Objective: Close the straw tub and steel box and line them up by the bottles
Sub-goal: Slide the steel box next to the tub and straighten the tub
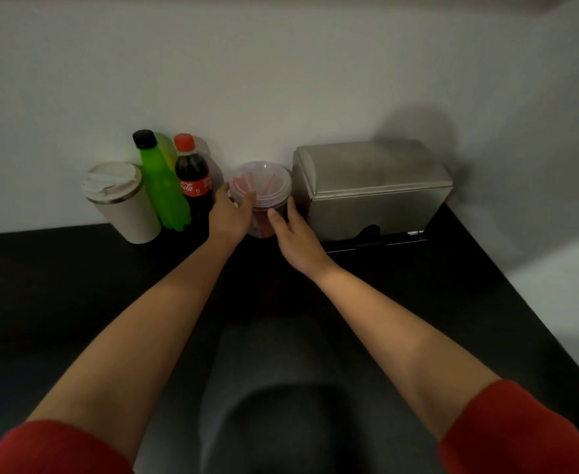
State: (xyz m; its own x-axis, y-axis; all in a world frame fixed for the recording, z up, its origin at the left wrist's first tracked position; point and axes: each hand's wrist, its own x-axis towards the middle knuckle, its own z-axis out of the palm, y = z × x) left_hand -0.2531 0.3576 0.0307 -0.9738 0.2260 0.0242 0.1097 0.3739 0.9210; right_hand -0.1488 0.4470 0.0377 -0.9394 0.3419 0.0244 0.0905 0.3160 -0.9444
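Note:
A clear round straw tub (264, 186) with pink straws inside stands against the wall, its clear lid on top. My left hand (230, 213) cups the tub's left side, fingers on the lid's rim. My right hand (296, 237) touches its right side with fingers spread. To the tub's left stand a cola bottle (194, 186) with a red cap and a green bottle (163, 189) with a black cap. To its right sits the steel box (373, 189), its lid down.
A white travel cup (120, 203) with a lid stands left of the green bottle. Everything rests on a black counter (76, 285) against a white wall. The counter's right edge runs diagonally at the right.

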